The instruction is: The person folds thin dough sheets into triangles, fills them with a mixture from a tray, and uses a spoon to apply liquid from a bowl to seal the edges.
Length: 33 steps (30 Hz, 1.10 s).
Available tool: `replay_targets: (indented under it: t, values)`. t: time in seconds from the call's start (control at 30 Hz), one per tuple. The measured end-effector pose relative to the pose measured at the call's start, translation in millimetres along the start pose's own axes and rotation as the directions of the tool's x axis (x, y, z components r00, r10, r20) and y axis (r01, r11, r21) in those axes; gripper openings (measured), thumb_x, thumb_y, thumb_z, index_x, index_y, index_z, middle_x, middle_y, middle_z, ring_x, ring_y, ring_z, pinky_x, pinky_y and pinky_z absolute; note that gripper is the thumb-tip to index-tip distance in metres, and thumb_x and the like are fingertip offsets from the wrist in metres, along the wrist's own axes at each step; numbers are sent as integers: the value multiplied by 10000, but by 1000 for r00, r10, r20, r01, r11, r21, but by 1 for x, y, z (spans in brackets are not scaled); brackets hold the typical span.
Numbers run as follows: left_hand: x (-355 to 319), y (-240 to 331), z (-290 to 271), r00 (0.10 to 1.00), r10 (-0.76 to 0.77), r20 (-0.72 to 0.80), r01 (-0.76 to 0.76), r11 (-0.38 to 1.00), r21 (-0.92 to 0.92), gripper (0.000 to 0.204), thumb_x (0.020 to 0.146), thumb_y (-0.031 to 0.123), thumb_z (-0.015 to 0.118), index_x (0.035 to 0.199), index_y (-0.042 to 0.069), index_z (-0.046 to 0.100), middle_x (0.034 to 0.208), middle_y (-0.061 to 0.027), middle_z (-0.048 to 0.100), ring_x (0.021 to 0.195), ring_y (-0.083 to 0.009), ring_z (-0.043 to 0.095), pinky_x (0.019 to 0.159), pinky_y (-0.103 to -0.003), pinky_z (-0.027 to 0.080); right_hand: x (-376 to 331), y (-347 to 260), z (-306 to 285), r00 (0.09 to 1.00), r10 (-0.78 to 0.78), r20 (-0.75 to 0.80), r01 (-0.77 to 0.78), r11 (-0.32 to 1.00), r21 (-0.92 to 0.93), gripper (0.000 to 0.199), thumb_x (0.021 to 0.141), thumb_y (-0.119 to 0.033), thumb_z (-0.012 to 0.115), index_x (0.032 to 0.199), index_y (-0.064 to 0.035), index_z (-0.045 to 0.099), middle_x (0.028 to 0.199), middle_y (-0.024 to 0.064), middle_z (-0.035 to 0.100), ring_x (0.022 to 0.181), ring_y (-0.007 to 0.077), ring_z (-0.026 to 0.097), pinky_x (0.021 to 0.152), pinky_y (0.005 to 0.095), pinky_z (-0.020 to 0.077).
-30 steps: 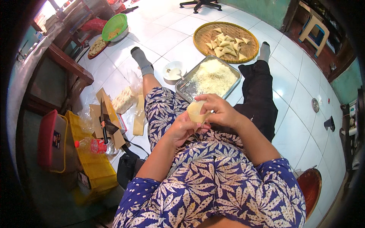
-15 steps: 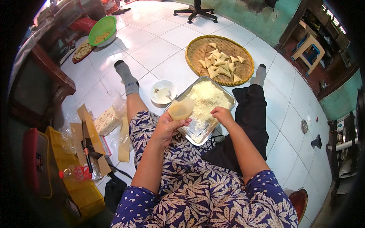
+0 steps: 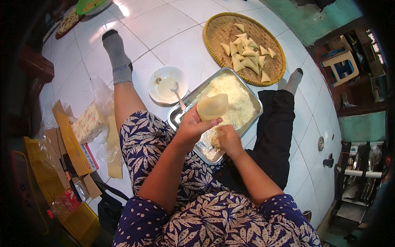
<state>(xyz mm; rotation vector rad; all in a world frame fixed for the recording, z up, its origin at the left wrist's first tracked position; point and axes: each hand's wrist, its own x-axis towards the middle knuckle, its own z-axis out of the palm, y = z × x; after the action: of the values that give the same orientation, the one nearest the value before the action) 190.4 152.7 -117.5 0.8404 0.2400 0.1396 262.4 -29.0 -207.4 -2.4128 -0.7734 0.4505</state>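
Note:
My left hand [image 3: 192,128] is closed round a cone-shaped pastry wrapper [image 3: 212,108], its wide mouth facing up, over a metal tray [image 3: 174,116]. A heap of pale grated cheese [image 3: 236,96] fills much of that tray, thinning toward its near end. Down in the near part, the fingers of my right hand [image 3: 230,141] are curled into the shreds; they are slightly blurred. Left of the tray stands a white bowl [image 3: 158,95] of whitish paste, with a spoon [image 3: 180,98] leaning over its rim. Folded triangular pastries [image 3: 249,52] lie piled on a round woven tray [image 3: 218,31] beyond.
My outstretched legs flank the metal tray on the tiled floor [image 3: 177,26]. Left of them lie an opened yellow carton [image 3: 74,138], a wrapped block [image 3: 88,123], wrapper strips [image 3: 114,148] and a plastic bottle [image 3: 66,203]. A green basin [image 3: 88,5] is at the far left.
My right hand has gone from above the tray's right side down into the cheese at its near end. The wrapper cone stays in my left hand. The whole view has shifted and tilted.

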Motion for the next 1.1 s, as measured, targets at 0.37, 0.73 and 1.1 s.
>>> replay_targets:
  t: [0.37, 0.73, 1.1]
  values:
    - [0, 7, -15, 998, 68, -4, -68, 994, -81, 461, 766, -62, 583, 1201, -20, 435, 1113, -81, 553, 1011, -148, 538, 888, -284, 436, 23, -35, 43, 957, -290, -13, 291, 955, 61, 191, 737, -87, 538, 907, -14, 582, 899, 164, 548, 895, 354, 532, 794, 424, 429]
    - [5, -5, -15, 997, 64, 30, -62, 996, -67, 538, 754, -86, 594, 1251, 0, 407, 1139, -64, 549, 1048, -122, 518, 889, -264, 426, -24, -35, 9, 795, -488, 359, 576, 794, -195, 207, 689, -130, 580, 890, -102, 624, 896, 80, 541, 823, 288, 533, 697, 426, 420]
    - [11, -31, -23, 996, 78, -31, -53, 876, 480, 571, 744, -52, 570, 1277, 10, 374, 1151, -89, 514, 1080, -151, 470, 934, -267, 351, -18, -14, 25, 848, -303, 434, 309, 949, 59, 156, 677, 2, 569, 807, -83, 588, 849, 111, 541, 807, 312, 563, 711, 344, 466]
